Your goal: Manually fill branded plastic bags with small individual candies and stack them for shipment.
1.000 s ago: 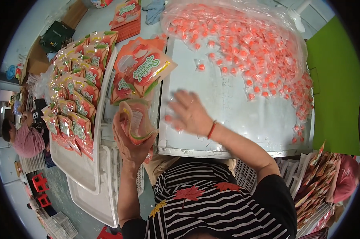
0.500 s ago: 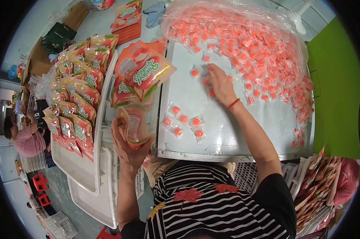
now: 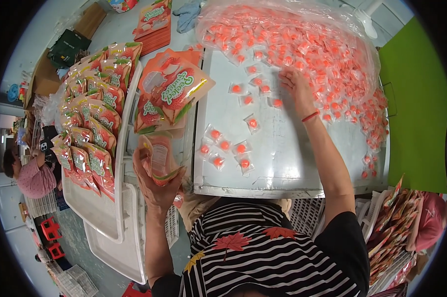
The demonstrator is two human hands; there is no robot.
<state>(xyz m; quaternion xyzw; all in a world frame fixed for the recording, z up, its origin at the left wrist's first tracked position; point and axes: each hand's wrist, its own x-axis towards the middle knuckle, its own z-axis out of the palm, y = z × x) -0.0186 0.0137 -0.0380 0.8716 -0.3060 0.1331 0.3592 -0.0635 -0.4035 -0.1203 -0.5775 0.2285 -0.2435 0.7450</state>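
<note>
My left hand [image 3: 156, 190] is wrapped round a printed candy pouch [image 3: 160, 157], held with its mouth gaping upward, beside the table's left edge. Over the table [image 3: 283, 158], my right hand [image 3: 298, 89] reaches to the near edge of a large heap of wrapped orange-red candies [image 3: 327, 74]. Its fingers look loosely apart, with no candy visible in them. Left of that hand lie several loose candies, one of them a wrapped candy [image 3: 277, 103] just below the fingers. A small group of wrapped candies [image 3: 224, 145] lies near the front left corner.
Flat pouches [image 3: 176, 84] are stacked beyond my left hand, with another pouch stack [image 3: 153, 24] farther back. Filled pouches [image 3: 104, 111] stand in rows on a white tray [image 3: 92, 213]. Clear plastic sheeting [image 3: 233, 15] covers part of the heap. A green panel [image 3: 416, 114] borders the right.
My right hand has moved right, from over the loose candies to the heap's edge. A single candy now lies nearer the small front group. My left hand still holds the pouch.
</note>
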